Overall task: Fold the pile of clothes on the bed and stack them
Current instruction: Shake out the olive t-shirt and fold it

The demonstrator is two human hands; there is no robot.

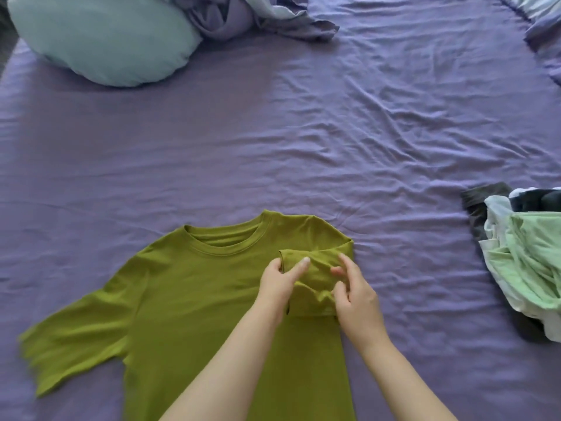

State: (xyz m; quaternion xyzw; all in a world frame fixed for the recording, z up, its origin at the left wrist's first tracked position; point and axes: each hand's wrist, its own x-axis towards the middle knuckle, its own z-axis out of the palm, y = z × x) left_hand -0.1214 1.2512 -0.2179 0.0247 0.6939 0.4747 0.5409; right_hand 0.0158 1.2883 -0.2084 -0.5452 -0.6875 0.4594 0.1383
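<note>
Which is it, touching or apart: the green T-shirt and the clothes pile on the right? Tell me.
Apart. The head view shows bare purple sheet between the T-shirt and the pile.

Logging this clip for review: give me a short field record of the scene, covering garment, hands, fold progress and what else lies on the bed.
garment: olive-green cotton T-shirt, flat on purple bed sheet
left hand: pinches folded-in sleeve
right hand: pinches same sleeve
fold progress: one sleeve in, other sleeve spread
unfolded pile: at the picture's right edge
other: pale blue pillow, far left
</note>
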